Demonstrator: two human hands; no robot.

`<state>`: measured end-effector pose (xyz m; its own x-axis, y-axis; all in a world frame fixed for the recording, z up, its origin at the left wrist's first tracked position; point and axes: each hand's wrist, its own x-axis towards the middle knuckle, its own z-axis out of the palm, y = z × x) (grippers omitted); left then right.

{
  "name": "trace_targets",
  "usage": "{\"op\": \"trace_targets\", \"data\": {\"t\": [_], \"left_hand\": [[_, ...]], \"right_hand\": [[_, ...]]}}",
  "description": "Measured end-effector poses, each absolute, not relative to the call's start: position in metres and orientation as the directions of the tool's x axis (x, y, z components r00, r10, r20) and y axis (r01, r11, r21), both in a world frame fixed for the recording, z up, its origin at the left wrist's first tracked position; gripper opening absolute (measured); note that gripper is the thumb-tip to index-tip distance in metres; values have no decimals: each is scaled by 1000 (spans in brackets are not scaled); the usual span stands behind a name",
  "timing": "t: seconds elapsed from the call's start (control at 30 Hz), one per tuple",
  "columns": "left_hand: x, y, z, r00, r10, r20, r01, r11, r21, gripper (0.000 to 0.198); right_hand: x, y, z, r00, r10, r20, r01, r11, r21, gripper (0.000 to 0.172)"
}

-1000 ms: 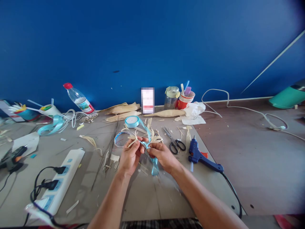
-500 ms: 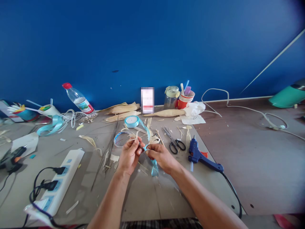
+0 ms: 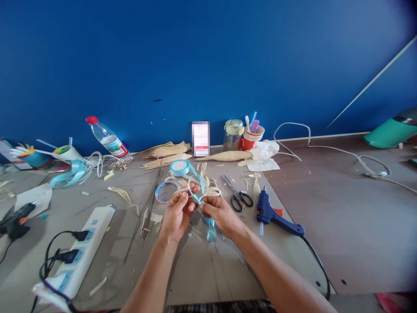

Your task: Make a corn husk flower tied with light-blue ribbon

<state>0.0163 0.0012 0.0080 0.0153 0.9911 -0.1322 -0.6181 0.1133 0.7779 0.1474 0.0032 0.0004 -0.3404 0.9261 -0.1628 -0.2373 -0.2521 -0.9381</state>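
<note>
The left hand (image 3: 176,213) and the right hand (image 3: 219,212) meet above the middle of the table (image 3: 202,269), and both are closed with the fingertips on a light blue ribbon (image 3: 199,198). The ribbon is pinched between them together with some pale dried strips (image 3: 211,189), and one loose end (image 3: 211,228) of it hangs down below the right hand. The other end goes up to a ribbon spool (image 3: 180,167), which lies flat on the table just behind the hands. A clear tape ring (image 3: 165,191) lies near the left hand. To the right of the hands are black-handled scissors (image 3: 239,199) and, beside them, a blue glue gun (image 3: 276,215) with its cable. At the left edge of the table lies a white power strip (image 3: 84,248) with black plugs in it. A plastic bottle (image 3: 106,137) leans against the blue wall (image 3: 208,65).
</note>
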Motion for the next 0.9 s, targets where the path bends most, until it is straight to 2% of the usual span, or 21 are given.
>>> {"op": "trace_targets", "data": {"t": [0.07, 0.17, 0.27, 0.4, 0.73, 0.9], "left_hand": [[18, 1, 5, -9, 994, -111, -622, 82, 779, 13], [21, 1, 0, -27, 991, -129, -575, 90, 813, 15], [24, -1, -3, 26, 985, -171, -491, 162, 856, 20], [27, -3, -5, 104, 979, -174, -438, 203, 876, 17], [26, -1, -4, 58, 993, -100, -528, 116, 841, 16], [24, -1, -1, 85, 992, -96, -575, 128, 808, 15]], "right_hand": [[148, 3, 0, -315, 935, -163, -258, -250, -933, 17], [149, 4, 0, -274, 946, -172, -276, -248, -929, 19], [150, 6, 0, -236, 958, -165, -318, -236, -918, 21], [151, 8, -3, -228, 960, -161, -365, -238, -900, 20], [148, 6, -1, -272, 948, -168, -362, -262, -894, 20], [148, 4, 3, -339, 924, -180, -411, -317, -855, 21]]}}
